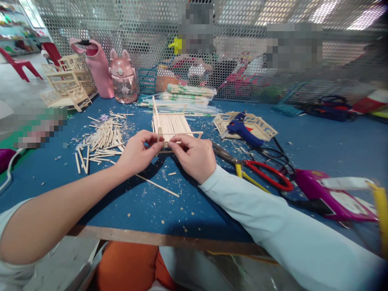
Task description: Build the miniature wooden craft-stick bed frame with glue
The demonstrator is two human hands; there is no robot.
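A small structure of pale wooden sticks [172,124] stands on the blue table in front of me, with a flat slatted panel, a thin upright at its left and a rail across its near side. My left hand [138,151] pinches its near edge, thumb against fingers, close to a short post. Just to the right, my right hand [195,155] is closed in a pinch at the same edge, its fingertips almost meeting the left ones. Any small piece between the fingertips is hidden. Left of my hands lies a pile of short cut sticks [104,135].
Right of my hands lie a blue glue gun [247,129] on a stick frame [266,128], red-handled scissors [268,171] and a purple tool [327,194] with cables. Behind are bagged sticks [190,93], a pink bottle [98,68], a clear bottle [124,85] and a mesh partition [242,87].
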